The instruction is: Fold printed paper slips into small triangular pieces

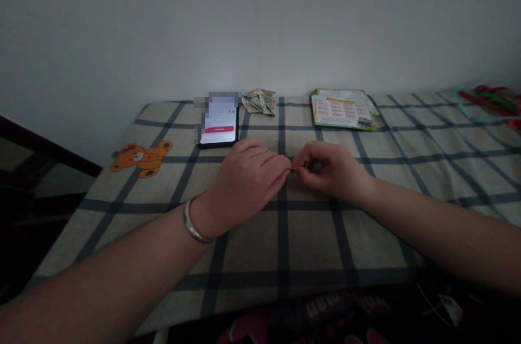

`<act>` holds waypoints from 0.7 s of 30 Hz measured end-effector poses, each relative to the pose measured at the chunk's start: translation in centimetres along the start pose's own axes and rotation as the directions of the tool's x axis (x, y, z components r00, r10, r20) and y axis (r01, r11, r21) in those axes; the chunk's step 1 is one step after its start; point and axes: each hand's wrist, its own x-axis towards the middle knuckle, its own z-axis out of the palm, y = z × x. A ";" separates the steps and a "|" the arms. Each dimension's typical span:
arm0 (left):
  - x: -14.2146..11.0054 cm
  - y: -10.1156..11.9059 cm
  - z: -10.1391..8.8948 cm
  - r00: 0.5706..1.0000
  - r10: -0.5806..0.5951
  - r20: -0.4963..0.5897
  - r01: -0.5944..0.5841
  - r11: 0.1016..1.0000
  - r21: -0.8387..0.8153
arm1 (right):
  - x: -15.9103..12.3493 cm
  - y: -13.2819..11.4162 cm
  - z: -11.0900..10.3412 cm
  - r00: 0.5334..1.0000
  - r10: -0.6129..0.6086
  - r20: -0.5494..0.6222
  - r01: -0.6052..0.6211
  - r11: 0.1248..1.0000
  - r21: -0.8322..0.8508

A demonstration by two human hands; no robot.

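Over the middle of the checked tablecloth, my left hand (252, 181) and my right hand (331, 170) meet at the fingertips. Both are closed in a pinch. A tiny dark bit (292, 170) shows between the two sets of fingertips, too small to name. The fingers of my left hand curl under, and the back of the hand hides what lies beneath them. Thumb and forefinger of my right hand press together at the dark bit. A silver bangle (191, 222) circles my left wrist.
A lit phone (218, 124) lies behind my left hand, beside a folded patterned paper (259, 101). Printed cards (344, 110) are stacked near the wall. An orange bear cutout (140, 158) lies at the left. Red and green items (490, 101) sit at the far right.
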 end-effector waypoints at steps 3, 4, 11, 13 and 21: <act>0.0 0.1 0.0 1.000 -0.002 0.001 0.002 1.000 0.000 | 0.0 -0.1 0.0 1.000 -0.010 -0.001 0.010 0.999 -0.034; -0.1 0.1 0.0 1.000 -0.008 0.002 0.008 1.000 -0.006 | 0.0 -0.2 0.0 1.000 -0.014 0.000 0.014 0.999 -0.051; -0.1 0.5 0.1 0.992 -0.126 -0.017 0.124 0.988 -0.089 | 0.0 -0.3 0.0 0.996 -0.087 0.013 0.088 0.965 -0.246; -0.1 0.6 0.0 0.989 -0.143 -0.028 0.140 0.986 -0.086 | 0.0 -0.3 0.0 0.996 -0.088 0.014 0.089 0.963 -0.256; 0.1 0.7 0.4 0.980 -0.193 -0.042 0.187 0.975 -0.117 | 0.0 -0.5 0.3 0.999 0.018 0.037 -0.016 0.998 -0.056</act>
